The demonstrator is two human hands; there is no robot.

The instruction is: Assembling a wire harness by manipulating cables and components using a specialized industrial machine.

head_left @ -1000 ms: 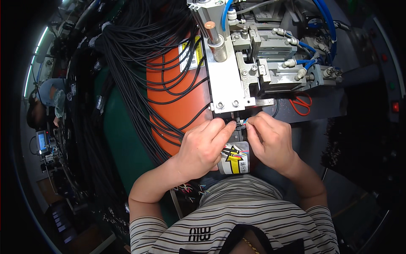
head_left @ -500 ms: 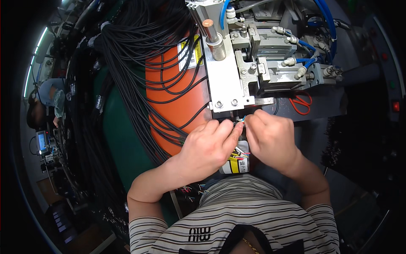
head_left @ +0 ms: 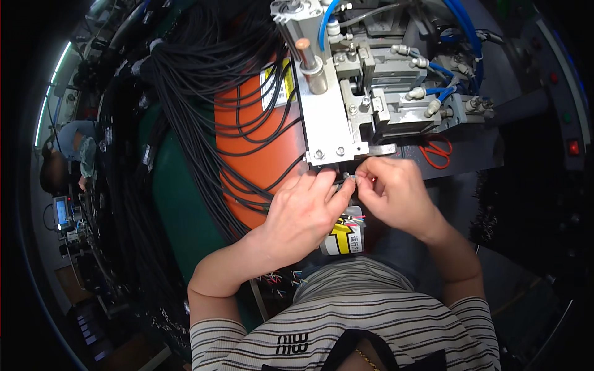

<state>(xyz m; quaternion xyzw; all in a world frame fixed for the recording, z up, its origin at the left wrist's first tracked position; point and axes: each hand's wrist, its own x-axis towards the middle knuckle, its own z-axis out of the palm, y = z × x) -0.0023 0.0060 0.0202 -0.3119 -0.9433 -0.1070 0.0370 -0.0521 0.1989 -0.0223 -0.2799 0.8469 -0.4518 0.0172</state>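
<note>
My left hand [head_left: 303, 213] is closed at the front of a metal clamping machine [head_left: 328, 117], its thumb and fingers around thin wires whose cable is mostly hidden by the palm. Coloured wire ends [head_left: 356, 217] in white, pink and blue stick out beneath this hand. Against its thumb tip, my right hand [head_left: 396, 191] pinches a thin pale wire [head_left: 351, 177]; the fingertips cover most of it. Both hands almost touch, just below the machine's lower plate. A yellow and white label [head_left: 346, 240] sits below them.
Many black cables [head_left: 192, 117] drape over an orange surface [head_left: 257, 167] on the left. Red-handled scissors [head_left: 436, 153] lie right of the machine, beneath air cylinders with blue hoses [head_left: 461, 25]. Another person [head_left: 77, 145] works at far left. A red switch [head_left: 573, 148] glows far right.
My right hand's fingers have curled and opened a gap behind the pinch. The left fingers have spread and flattened slightly. Blue strands seen between the fingertips before are now hidden.
</note>
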